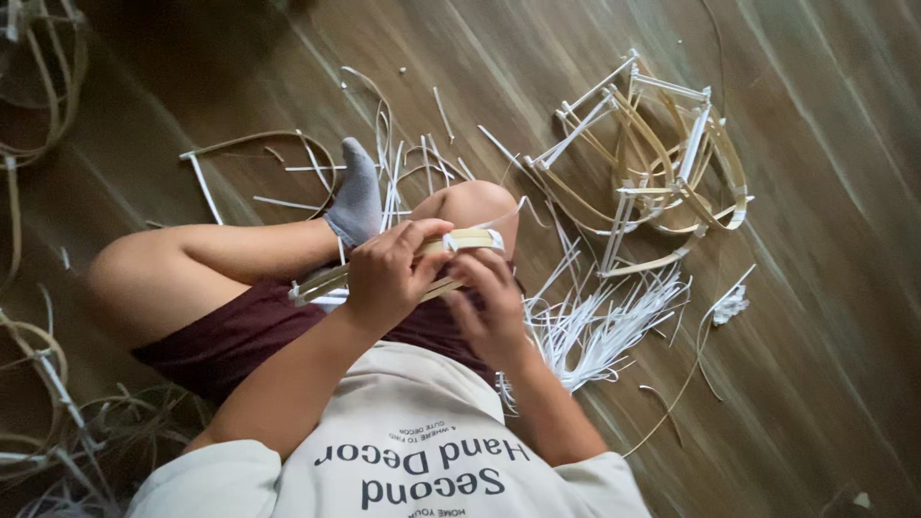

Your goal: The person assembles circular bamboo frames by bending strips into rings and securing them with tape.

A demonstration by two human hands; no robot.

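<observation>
We see the bamboo strip bundle (384,273) lying across the lap, just before the raised knee (477,204). Its long axis runs from lower left up to the right, toward the knee. Our left hand (389,276) is closed around its middle; our right hand (491,305) pinches it near the white-wrapped end (472,240). It seems light, thin and springy, so we would hold it near the wrapping.

My left grip (384,273) and right grip (491,302) sit hemmed in over my lap: my raised knee (475,206) and grey-socked foot (357,197) block the far side. To the right, loose white strips (600,326) litter the wooden floor (815,364), with a pile of bent cane frames (662,163) beyond. Bare floor lies far right.
</observation>
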